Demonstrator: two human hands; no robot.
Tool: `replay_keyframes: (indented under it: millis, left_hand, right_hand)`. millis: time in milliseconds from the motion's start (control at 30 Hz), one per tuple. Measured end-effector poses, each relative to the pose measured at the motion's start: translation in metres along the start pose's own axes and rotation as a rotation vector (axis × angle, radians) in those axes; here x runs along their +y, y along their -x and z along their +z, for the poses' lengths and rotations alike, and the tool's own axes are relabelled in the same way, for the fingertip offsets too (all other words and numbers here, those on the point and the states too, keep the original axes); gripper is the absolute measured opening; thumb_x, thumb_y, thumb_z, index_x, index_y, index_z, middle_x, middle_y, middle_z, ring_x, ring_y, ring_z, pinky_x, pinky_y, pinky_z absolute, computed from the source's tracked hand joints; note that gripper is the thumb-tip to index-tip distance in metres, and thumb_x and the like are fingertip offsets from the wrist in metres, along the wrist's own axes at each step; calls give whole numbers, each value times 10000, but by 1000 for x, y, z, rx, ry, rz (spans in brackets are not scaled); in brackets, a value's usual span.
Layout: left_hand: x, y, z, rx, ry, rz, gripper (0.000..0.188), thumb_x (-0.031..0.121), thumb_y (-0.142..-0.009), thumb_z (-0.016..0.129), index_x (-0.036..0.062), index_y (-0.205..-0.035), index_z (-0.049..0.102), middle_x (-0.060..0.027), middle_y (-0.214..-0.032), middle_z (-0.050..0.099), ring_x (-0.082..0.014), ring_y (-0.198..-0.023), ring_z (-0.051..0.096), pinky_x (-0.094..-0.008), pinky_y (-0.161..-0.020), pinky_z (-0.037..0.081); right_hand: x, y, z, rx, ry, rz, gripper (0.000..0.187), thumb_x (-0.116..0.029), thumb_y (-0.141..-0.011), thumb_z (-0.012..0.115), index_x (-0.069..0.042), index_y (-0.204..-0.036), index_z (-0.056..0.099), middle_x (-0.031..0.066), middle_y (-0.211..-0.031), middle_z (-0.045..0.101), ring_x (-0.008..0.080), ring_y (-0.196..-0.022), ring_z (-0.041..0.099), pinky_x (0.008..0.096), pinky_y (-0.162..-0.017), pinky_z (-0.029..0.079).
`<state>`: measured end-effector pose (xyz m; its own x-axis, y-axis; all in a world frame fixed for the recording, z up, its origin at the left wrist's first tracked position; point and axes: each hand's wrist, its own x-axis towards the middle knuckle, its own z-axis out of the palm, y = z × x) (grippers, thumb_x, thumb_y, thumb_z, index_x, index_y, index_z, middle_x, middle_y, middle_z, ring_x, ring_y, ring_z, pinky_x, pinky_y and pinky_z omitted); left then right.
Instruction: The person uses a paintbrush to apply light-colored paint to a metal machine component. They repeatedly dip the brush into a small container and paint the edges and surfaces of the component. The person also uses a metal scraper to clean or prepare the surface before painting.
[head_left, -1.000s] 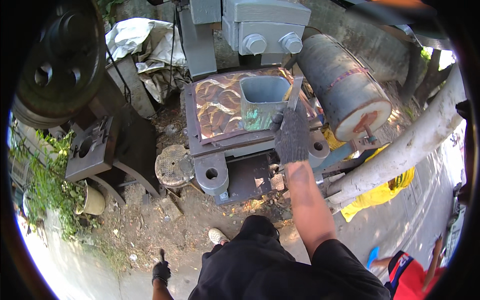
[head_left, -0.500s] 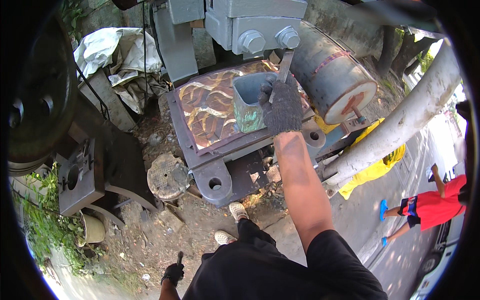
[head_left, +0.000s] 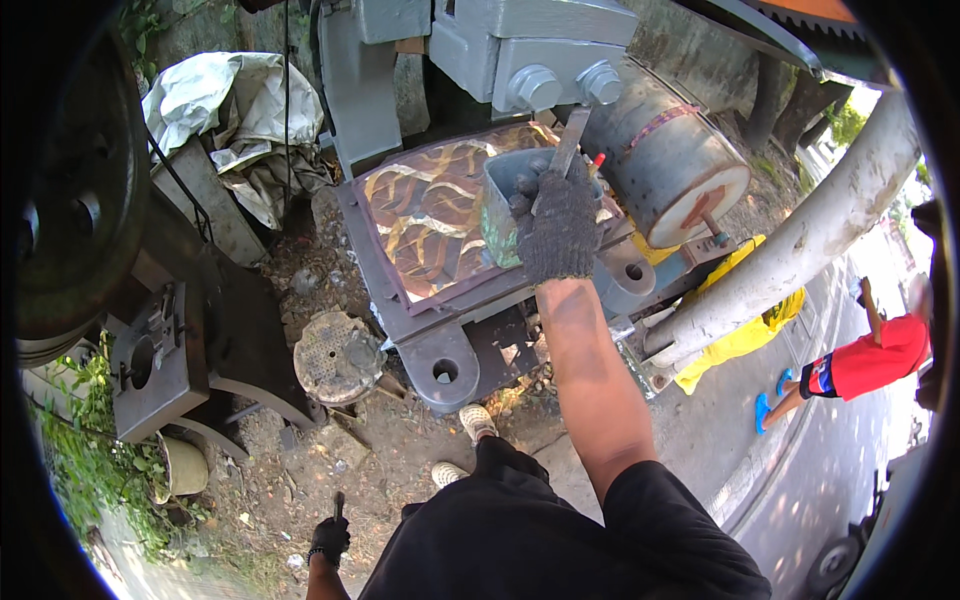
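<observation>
My right hand [head_left: 562, 228], in a dark knitted glove, is closed at the near right side of a worn grey-green container [head_left: 503, 205]. Its fingers curl over the rim. A flat metal blade [head_left: 570, 142], like a scraper, sticks up from the same grip. The container is over a board with a brown and gold wavy pattern [head_left: 425, 215], which lies on a grey metal machine bed [head_left: 405, 322]. What is inside the container is mostly hidden. Low at the left, my left hand [head_left: 330, 538], in a dark glove, is closed around a short dark handle [head_left: 339, 505]; its kind is unclear.
A grey machine head with large bolts [head_left: 535, 88] overhangs the board. Beside it lie a rusty metal drum [head_left: 660, 150] and a slanting pale trunk [head_left: 790, 235]. A round stool-like block [head_left: 338, 357] stands near my feet. At the right, a person in red [head_left: 878, 358] is on the road.
My right hand and the container have shifted slightly in view, and a small red tip now shows beside the hand. My left hand has moved slightly left. The person in red has shifted.
</observation>
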<state>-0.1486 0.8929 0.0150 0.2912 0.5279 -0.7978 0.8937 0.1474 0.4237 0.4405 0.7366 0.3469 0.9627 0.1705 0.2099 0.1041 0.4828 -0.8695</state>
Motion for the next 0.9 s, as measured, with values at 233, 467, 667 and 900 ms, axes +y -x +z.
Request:
replay_keyframes:
  millis: [233, 467, 667, 900]
  left_hand:
    - [-1, -15, -1, -73, 131, 2, 254, 317, -1009, 619, 81, -916, 625, -12, -642, 570, -145, -513, 544, -321, -482, 438]
    - [-51, -25, 0, -71, -57, 27, 273, 318, -993, 619, 52, -955, 668, -51, -683, 640, -176, -552, 608, -354, -516, 487]
    - [-64, -18, 2, -67, -63, -56, 322, 346, -988, 595, 37, -955, 679, -74, -708, 679, -192, -583, 646, -367, -541, 501]
    - [-68, -14, 4, -23, -198, 147, 360, 378, -974, 595, 36, -899, 678, -78, -695, 672, -202, -588, 653, -382, -563, 508]
  right_hand:
    - [1, 12, 21, 84, -170, 85, 363, -70, -1007, 504, -152, -1361, 507, 47, -1100, 623, 152, -914, 659, 308, -685, 555]
    - [2, 21, 22, 20, -92, 71, 335, -70, -1017, 512, -130, -1345, 532, 45, -1110, 628, 151, -901, 656, 297, -687, 555]
    - [8, 30, 35, 46, -141, 97, 307, -52, -1009, 527, -121, -1305, 567, 26, -1014, 617, 112, -762, 615, 249, -600, 503]
    - [11, 45, 46, 9, -121, 110, 346, -35, -1032, 476, -98, -1366, 537, 29, -1036, 603, 119, -778, 611, 263, -609, 508]
